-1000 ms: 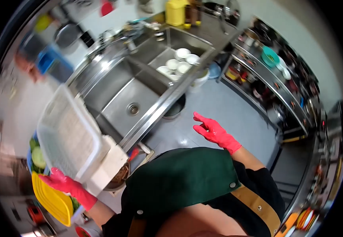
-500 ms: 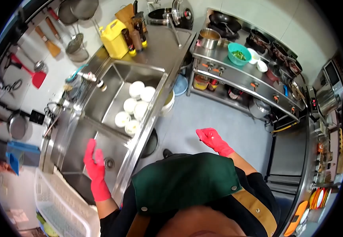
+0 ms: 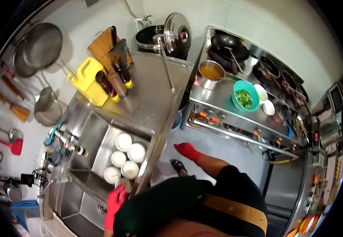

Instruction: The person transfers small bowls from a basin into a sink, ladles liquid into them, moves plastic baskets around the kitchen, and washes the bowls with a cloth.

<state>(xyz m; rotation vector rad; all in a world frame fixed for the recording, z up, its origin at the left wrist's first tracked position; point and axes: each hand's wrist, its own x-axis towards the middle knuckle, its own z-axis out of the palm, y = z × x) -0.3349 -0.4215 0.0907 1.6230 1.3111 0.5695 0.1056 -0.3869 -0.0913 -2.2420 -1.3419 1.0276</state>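
Observation:
My left hand, in a red rubber glove, is at the near edge of the sink basin. Its fingers are a little apart and overlap the nearest white bowl; I cannot tell whether they touch it. More white bowls stand in the same basin, several of them, one with scraps inside. Out over the floor, to the right of the counter, is my right hand in a matching glove. Its fingers are pressed together, with nothing visible in them.
A faucet reaches over the basin from the left. Beyond it stand a yellow jug and sauce bottles. At right, the stove carries a pot of broth and a teal bowl of chopped greens. A foot is on the floor.
My view has shifted toward the counter and stove. The left hand has moved from above the near basin toward the white bowls. The right hand remains over the floor, its fingers pointing left.

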